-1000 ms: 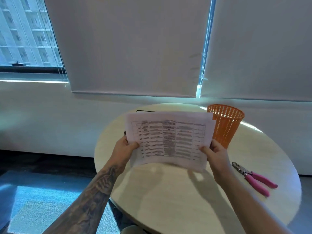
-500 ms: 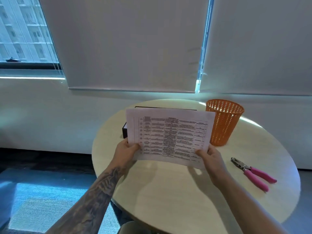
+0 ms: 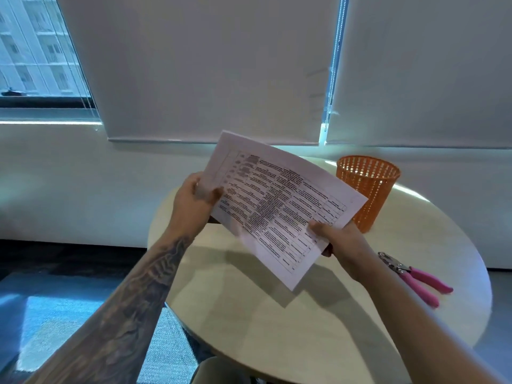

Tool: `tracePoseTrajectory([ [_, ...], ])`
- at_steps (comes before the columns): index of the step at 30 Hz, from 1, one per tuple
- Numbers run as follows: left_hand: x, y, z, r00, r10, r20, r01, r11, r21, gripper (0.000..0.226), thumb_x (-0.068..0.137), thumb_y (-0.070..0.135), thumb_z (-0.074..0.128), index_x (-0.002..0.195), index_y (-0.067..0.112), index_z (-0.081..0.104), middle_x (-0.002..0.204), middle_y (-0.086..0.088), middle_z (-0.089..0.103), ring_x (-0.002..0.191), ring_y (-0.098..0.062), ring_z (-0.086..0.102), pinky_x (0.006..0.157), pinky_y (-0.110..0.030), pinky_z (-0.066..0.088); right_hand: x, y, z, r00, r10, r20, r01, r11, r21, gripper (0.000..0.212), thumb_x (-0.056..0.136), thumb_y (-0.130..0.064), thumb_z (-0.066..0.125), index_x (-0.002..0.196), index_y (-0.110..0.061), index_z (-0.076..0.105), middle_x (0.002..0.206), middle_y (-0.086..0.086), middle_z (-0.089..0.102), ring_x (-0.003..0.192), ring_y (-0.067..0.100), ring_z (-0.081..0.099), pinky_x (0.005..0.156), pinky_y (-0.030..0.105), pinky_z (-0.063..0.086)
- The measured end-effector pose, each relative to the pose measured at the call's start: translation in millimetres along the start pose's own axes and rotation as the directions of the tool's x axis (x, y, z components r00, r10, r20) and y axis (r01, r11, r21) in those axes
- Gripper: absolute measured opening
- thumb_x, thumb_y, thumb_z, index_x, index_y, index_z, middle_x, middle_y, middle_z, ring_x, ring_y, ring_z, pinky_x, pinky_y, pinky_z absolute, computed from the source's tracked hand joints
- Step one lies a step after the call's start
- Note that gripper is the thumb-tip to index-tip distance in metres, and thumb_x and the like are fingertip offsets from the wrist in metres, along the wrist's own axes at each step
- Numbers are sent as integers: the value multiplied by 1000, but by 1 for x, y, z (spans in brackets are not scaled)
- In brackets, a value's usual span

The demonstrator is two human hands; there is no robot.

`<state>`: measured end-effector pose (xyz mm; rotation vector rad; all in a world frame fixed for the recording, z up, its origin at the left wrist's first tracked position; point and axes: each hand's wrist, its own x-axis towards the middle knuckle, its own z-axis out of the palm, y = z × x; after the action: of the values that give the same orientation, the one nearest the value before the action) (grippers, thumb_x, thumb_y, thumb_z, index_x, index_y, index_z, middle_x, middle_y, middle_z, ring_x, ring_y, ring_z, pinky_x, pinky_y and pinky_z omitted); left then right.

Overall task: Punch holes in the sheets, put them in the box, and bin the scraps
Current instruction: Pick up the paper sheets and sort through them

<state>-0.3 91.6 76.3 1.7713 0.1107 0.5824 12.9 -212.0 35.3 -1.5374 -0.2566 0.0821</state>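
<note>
Head view: tilted sheets (image 3: 279, 206) gripped between both hands (image 3: 194, 202).

Left hand (image 3: 194, 202) raised above table's (image 3: 277, 333) left edge, pinching upper left edge of sheets (image 3: 277, 206): thumb on printed face, fingers behind, hidden. Left forearm (image 3: 133, 295) tattooed, reaching up from lower left, wrist nearly straight. Right hand (image 3: 342, 245) lower, over table's middle, gripping lower right edge of sheets: thumb on top, fingers curled beneath. Right forearm (image 3: 415, 314) bare, entering from lower right corner. Hands well apart, left higher than right.
</note>
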Motion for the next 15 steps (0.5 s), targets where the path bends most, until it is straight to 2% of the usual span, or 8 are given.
tracePoseTrajectory([
  [2,-7,-14,3,992,-69,-109,62,996,-69,67,85,45,74,141,29,42,142,1,53,123,-17,55,99,-38,50,-1,4,2,1000,-5,-31,6,999,46,9,95,-10,66,100,-13,60,85,18,56,66,26,50,50,31,39],
  [4,-23,-24,11,968,-161,-193,126,976,-180,78,86,51,70,150,26,33,152,4,41,133,-15,44,107,-38,39,-3,7,6,999,-18,-42,21,997,79,7,96,-10,65,100,-13,60,84,19,57,66,25,51,52,32,39],
  [5,-31,-30,17,962,-203,-184,160,961,-226,76,87,52,68,149,23,34,153,3,41,133,-15,43,107,-38,39,-4,8,8,998,-24,-50,29,995,100,7,96,-9,64,100,-14,61,81,17,57,65,24,50,52,32,38],
  [7,-46,-43,32,960,-275,-51,239,901,-362,70,83,58,68,137,18,50,139,-2,55,122,-21,55,96,-42,48,-3,12,14,997,-11,-76,22,989,144,7,96,-9,64,98,-16,63,73,10,58,62,20,49,51,32,36],
  [9,-60,-46,46,925,-352,142,373,773,-512,61,77,61,71,119,17,66,120,-6,67,103,-26,63,81,-43,50,-2,15,20,996,21,-90,-5,986,168,5,96,-12,65,99,-16,66,75,10,60,65,22,50,53,33,36],
  [11,-69,-45,59,877,-396,272,480,700,-528,49,81,53,68,113,17,71,117,-7,72,100,-30,67,85,-50,52,-2,20,25,995,51,-89,-33,981,189,12,96,-15,66,108,-16,68,88,19,68,74,27,58,59,36,41],
  [13,-75,-45,71,849,-416,327,529,688,-497,38,87,40,65,115,15,70,114,-11,74,105,-33,70,93,-53,53,-3,24,28,993,72,-95,-53,981,187,18,96,-17,67,114,-19,68,103,22,73,83,29,63,63,37,44],
  [15,-77,-47,77,838,-417,350,545,651,-528,32,89,27,67,116,10,69,114,-15,74,106,-33,71,93,-52,53,-5,27,29,992,85,-93,-69,983,168,17,96,-19,67,113,-18,69,105,22,74,83,31,63,62,36,45],
])
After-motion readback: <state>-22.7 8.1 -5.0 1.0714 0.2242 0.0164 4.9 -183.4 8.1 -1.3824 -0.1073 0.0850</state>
